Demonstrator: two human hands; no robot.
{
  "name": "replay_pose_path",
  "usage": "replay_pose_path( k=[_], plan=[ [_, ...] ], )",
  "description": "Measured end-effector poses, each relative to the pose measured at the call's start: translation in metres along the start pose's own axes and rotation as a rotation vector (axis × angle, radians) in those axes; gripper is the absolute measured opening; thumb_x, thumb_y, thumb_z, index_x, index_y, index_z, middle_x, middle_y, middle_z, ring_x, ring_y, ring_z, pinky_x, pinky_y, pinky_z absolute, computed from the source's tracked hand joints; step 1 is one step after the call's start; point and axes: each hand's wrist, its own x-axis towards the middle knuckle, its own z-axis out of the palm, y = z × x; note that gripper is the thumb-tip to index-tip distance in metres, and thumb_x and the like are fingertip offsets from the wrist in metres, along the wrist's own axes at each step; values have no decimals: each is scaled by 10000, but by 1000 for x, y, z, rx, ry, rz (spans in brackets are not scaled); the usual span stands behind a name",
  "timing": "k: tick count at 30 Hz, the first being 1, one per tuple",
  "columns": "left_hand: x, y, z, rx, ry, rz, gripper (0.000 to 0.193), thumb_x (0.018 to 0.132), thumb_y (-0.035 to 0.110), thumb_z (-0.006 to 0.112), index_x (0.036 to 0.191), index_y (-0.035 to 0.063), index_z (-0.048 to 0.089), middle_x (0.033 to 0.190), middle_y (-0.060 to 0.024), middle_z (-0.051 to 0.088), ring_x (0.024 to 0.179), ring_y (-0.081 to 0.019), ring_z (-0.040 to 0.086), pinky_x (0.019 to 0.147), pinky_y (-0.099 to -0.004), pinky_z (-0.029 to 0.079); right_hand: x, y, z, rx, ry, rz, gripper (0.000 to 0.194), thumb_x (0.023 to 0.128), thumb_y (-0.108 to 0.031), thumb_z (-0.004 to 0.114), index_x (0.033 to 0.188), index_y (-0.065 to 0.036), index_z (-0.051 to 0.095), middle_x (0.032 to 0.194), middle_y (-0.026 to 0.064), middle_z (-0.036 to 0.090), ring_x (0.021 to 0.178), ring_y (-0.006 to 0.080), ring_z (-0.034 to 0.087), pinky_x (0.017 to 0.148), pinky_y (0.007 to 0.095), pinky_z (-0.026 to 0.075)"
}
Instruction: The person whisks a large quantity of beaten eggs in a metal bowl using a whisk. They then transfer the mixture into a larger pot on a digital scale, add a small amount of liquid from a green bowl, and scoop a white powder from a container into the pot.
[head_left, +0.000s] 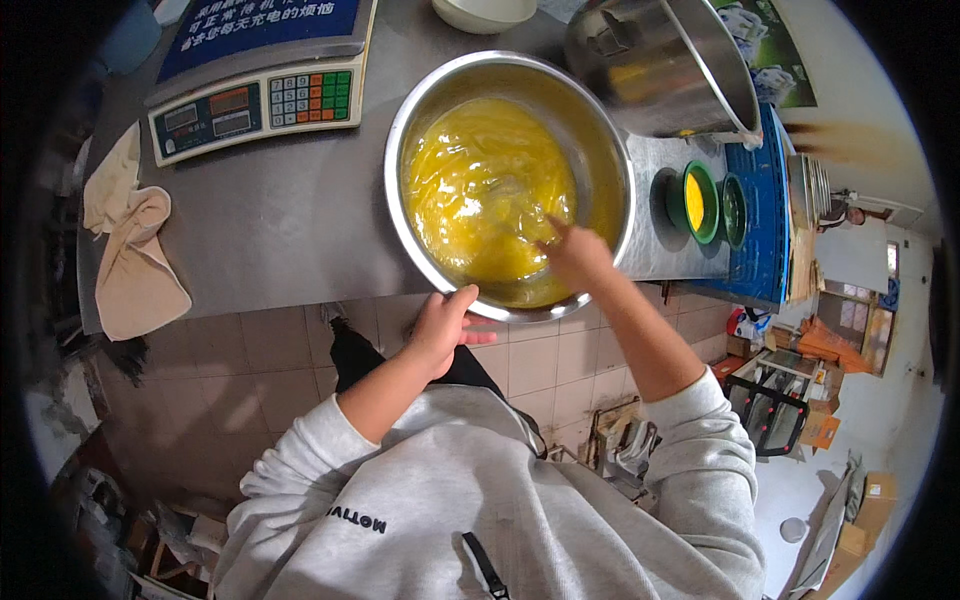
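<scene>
A large stainless steel bowl stands at the table's front edge, holding a glossy yellow liquid with swirl marks. My left hand grips the bowl's near rim, thumb on top and fingers below. Over the bowl's right side is my right hand, its fingers pointing down at the liquid. The fingers are partly spread and blurred, and I see no tool in them. Whether the fingertips touch the liquid cannot be told.
A digital scale stands at the left on the metal table, near beige cloths. A steel pot lies tilted behind right. Green bowls stand at the right, one with yellow contents, beside a blue surface. A pale bowl is behind.
</scene>
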Motion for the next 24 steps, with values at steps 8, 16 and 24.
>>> replay_pose_path(
  k=[8, 16, 24],
  plan=[
    [-13, 61, -37, 178, -9, 33, 394, 900, 346, 500, 1130, 27, 469, 1032, -118, 586, 859, -234, 626, 620, -344, 546, 5, -25, 7, 70, 121, 33, 490, 841, -362, 556, 1234, -74, 509, 971, 241, 620, 925, 386, 594, 818, 417, 470],
    [10, 30, -22, 136, 16, 16, 451, 837, 259, 596, 1200, 42, 441, 1110, -101, 550, 996, -246, 565, 729, -485, 529, -18, -45, 6, 156, 214, 96, 542, 821, -399, 578, 1230, -50, 505, 975, 227, 623, 925, 372, 597, 805, 416, 467],
    [14, 49, -20, 14, 8, 24, 425, 783, 77, 525, 1195, 27, 433, 1176, -143, 493, 1040, -332, 514, 811, -552, 459, -90, -5, -21, 358, 628, -34, 527, 841, -300, 587, 1308, -138, 404, 816, 237, 620, 758, 410, 602, 656, 460, 486]
  ],
)
